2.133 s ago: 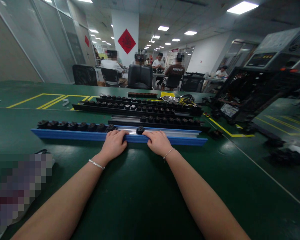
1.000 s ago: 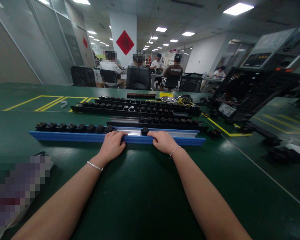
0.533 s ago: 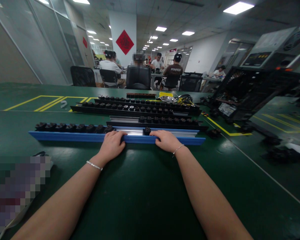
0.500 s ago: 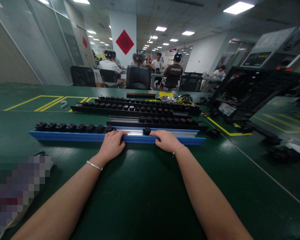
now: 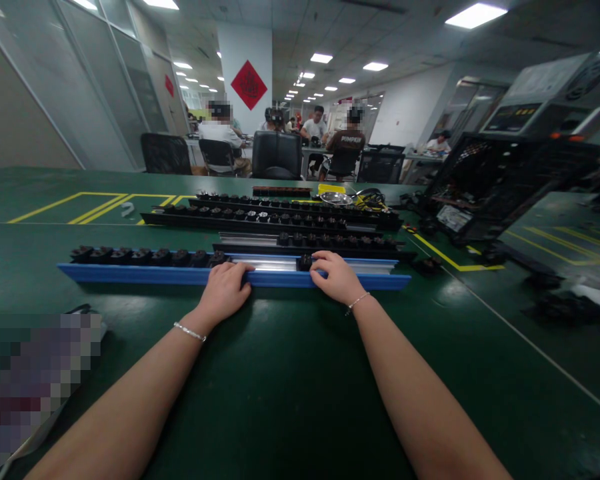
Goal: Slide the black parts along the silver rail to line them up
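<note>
A long blue track rail (image 5: pixel 145 275) with a silvery inner channel (image 5: pixel 265 264) lies across the table in front of me. A row of black socket-like modules (image 5: pixel 143 256) fills its left part. My left hand (image 5: pixel 225 288) is closed over the rail's near wall beside the end of that row, thumb on the front side. Apart from the row, a single black module (image 5: pixel 305 263) sits in the channel. My right hand (image 5: pixel 336 277) has bent fingers against this module's right side, with the thumb close to the rail's near wall.
Behind lie black rails (image 5: pixel 190 219) holding similar modules. Farther back are a metal bowl (image 5: pixel 336 199), a yellow tray (image 5: pixel 332 189) and cables (image 5: pixel 373 199). A large dark machine frame (image 5: pixel 485 180) stands at right. A blurred-out item (image 5: pixel 40 373) lies at lower left. Several people sit at tables beyond.
The single black module has shifted a little to the right along the channel, and my right hand has moved with it. My left hand and the blue rail have stayed in place.
</note>
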### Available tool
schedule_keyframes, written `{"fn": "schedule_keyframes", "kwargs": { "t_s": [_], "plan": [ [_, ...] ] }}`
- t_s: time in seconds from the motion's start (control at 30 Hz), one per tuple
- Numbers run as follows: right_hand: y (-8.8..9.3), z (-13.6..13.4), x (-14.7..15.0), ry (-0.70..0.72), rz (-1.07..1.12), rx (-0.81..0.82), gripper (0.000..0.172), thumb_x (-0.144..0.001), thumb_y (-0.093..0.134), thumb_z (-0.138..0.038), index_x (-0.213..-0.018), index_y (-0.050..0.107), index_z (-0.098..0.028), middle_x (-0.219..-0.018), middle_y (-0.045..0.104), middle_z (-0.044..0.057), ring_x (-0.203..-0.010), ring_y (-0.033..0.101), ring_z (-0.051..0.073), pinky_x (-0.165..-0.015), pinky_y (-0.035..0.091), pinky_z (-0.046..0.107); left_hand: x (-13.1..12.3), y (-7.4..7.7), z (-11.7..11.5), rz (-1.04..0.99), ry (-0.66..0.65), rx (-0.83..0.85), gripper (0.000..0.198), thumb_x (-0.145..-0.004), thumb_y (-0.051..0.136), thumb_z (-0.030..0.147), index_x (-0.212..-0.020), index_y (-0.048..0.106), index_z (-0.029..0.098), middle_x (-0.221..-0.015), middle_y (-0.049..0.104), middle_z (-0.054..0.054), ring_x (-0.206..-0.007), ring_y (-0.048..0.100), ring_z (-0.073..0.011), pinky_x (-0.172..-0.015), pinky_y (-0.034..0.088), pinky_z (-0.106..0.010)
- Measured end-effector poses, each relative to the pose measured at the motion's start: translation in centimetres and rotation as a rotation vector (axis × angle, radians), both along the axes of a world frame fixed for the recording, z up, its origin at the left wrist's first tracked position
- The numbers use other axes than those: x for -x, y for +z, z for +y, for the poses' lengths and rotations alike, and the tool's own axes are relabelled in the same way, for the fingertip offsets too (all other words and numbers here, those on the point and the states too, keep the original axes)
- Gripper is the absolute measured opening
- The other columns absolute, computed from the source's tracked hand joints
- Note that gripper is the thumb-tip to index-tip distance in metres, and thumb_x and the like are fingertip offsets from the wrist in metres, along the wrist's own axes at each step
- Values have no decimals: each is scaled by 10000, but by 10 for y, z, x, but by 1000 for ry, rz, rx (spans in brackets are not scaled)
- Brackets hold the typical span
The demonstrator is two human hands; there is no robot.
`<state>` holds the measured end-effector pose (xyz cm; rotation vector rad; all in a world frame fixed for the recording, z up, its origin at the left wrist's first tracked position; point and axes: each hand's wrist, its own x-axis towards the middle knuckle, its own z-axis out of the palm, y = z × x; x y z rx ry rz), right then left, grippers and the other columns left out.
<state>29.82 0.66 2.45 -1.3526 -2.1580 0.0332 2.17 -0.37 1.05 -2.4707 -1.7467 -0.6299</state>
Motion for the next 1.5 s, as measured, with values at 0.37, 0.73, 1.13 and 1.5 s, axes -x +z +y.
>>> {"fn": "schedule_keyframes", "kwargs": {
  "t_s": [0.37,0.73,1.13,1.5],
  "plan": [
    [-2,-6,46,-352,105,39,327,-848,523,-385,-1121,622,-232,-1146,649,59,-1066,544,231,-936,375,387,-4,2,-2,3,23,10,351,-791,458,280,-1116,564,199,-1013,639,-102,-1043,539,-274,-958,359,-443],
    [1,-8,34,-437,112,42,271,-821,519,-317,-1040,650,-227,-1057,677,54,-1014,563,232,-921,371,385,-1,0,-1,11,-1,4,362,-794,451,272,-1130,561,195,-1032,641,-107,-1055,539,-285,-947,368,-446],
    [2,-6,29,-453,89,48,253,-802,520,-320,-1009,637,-236,-1030,674,56,-983,557,234,-897,376,383,0,0,0,8,5,24,366,-795,453,284,-1137,555,202,-1058,643,-103,-1072,534,-286,-955,362,-452],
    [3,-4,30,-473,78,59,226,-780,521,-315,-966,624,-236,-999,661,64,-978,541,245,-872,385,389,0,2,-1,11,3,21,364,-793,454,275,-1136,554,200,-1061,642,-105,-1071,537,-284,-951,364,-449]
  ]
}}
